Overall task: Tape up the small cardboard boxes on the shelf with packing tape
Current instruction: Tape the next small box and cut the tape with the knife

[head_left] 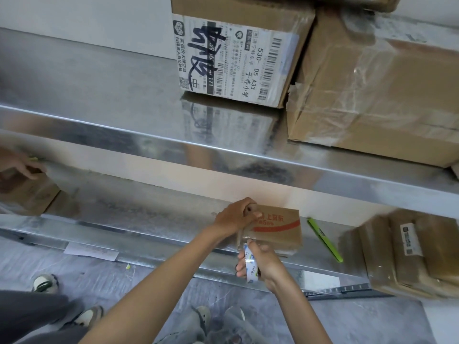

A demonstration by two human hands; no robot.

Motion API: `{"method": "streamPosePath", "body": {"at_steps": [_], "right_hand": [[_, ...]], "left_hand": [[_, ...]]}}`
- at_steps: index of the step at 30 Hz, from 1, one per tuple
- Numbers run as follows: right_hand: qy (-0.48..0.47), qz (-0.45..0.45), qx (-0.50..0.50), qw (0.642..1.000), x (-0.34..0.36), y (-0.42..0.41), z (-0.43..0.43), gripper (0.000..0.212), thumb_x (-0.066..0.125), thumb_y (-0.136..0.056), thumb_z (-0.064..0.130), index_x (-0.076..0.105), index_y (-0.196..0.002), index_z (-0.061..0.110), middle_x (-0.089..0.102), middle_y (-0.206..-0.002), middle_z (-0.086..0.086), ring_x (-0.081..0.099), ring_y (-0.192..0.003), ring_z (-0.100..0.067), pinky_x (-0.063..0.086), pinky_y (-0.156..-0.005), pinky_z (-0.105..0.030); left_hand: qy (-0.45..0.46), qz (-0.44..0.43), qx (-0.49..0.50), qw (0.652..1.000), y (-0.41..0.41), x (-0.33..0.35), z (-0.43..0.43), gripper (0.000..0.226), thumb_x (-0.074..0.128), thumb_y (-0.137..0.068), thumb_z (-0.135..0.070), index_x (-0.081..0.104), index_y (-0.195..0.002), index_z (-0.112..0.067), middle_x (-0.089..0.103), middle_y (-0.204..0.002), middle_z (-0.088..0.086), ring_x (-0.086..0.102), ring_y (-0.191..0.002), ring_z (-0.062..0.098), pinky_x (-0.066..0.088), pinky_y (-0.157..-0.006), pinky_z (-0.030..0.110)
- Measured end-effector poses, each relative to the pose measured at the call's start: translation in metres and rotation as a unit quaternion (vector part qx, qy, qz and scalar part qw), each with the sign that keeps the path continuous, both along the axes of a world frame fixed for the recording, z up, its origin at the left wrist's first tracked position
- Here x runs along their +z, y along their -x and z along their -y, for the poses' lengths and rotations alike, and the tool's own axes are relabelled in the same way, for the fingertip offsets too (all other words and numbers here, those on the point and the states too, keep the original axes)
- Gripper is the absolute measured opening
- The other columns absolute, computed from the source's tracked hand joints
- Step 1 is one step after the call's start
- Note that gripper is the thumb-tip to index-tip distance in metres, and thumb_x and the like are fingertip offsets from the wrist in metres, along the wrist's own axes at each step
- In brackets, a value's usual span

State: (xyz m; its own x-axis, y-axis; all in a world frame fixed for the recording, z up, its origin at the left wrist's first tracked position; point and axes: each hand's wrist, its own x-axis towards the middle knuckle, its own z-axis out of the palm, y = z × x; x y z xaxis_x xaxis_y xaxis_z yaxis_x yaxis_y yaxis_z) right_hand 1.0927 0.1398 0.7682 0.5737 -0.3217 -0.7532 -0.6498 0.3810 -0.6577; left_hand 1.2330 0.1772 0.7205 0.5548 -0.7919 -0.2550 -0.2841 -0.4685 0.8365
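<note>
Head view: small cardboard box at the front of the lower shelf.
- Left hand: fingers curled over the box's near corner.
- Right hand: fingers wrapped round the tape roll, just below the box.
- Advice: brace the box, pull the strip taut, press it flat.
- Nearby: green tool beside the box and taped boxes to the right. Neither obstructs.

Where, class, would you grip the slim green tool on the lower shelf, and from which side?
Pinch the green tool across its narrow middle, coming from above: it lies flat, long and slim, with both sides free between the small box and the taped parcels.
</note>
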Motion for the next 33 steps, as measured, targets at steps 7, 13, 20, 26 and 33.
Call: {"method": "streamPosePath", "body": {"at_steps": [7,13,20,26,33], "right_hand": [[-0.003,0.009,0.005,1.000,-0.003,-0.001,0.001,0.049,0.032,-0.103,0.025,0.056,-0.070,0.000,0.059,-0.048,-0.013,0.058,-0.037,-0.020,0.047,-0.040,-0.020],[0.006,0.009,-0.017,1.000,-0.011,0.003,-0.002,0.048,0.033,-0.103,0.027,0.054,-0.067,0.003,0.050,-0.042,-0.008,0.053,-0.034,-0.021,0.044,-0.041,-0.021],[-0.009,0.019,-0.037,0.999,-0.022,0.005,-0.007,0.051,0.027,-0.103,0.036,0.056,-0.078,0.003,0.041,-0.038,-0.004,0.045,-0.031,-0.016,0.051,-0.071,-0.044],[-0.035,0.015,-0.027,0.999,-0.022,0.012,-0.001,0.050,0.029,-0.101,0.043,0.056,-0.083,0.005,0.039,-0.043,-0.001,0.039,-0.035,-0.014,0.053,-0.068,-0.040],[-0.061,0.034,0.028,0.997,-0.021,0.013,0.008,0.046,0.026,-0.100,0.047,0.049,-0.085,0.009,0.038,-0.048,-0.001,0.037,-0.040,-0.013,0.054,-0.061,-0.034]], "left_hand": [[-0.018,-0.134,-0.154,0.979,-0.017,0.000,-0.012,0.097,0.080,-0.078,-0.035,0.013,-0.147,-0.024,0.033,-0.143,-0.002,0.036,-0.133,0.014,0.039,-0.106,0.025],[-0.095,-0.048,-0.203,0.973,-0.024,0.003,-0.004,0.117,0.081,-0.067,-0.055,0.000,-0.149,-0.033,0.027,-0.152,-0.001,0.027,-0.139,0.017,0.032,-0.114,0.041],[-0.111,0.040,-0.175,0.977,-0.012,0.006,-0.007,0.117,0.071,-0.061,-0.076,0.000,-0.148,-0.042,0.027,-0.152,-0.005,0.034,-0.136,0.018,0.037,-0.110,0.042],[-0.100,0.328,-0.233,0.910,0.003,0.014,-0.007,0.100,0.045,-0.080,-0.077,0.005,-0.154,-0.024,-0.011,-0.160,-0.009,0.005,-0.148,0.018,0.005,-0.119,0.054],[-0.164,0.370,-0.282,0.870,0.009,0.014,-0.010,0.090,0.023,-0.092,-0.070,-0.014,-0.153,-0.013,-0.018,-0.161,0.003,-0.011,-0.149,0.017,0.000,-0.120,0.052]]}}
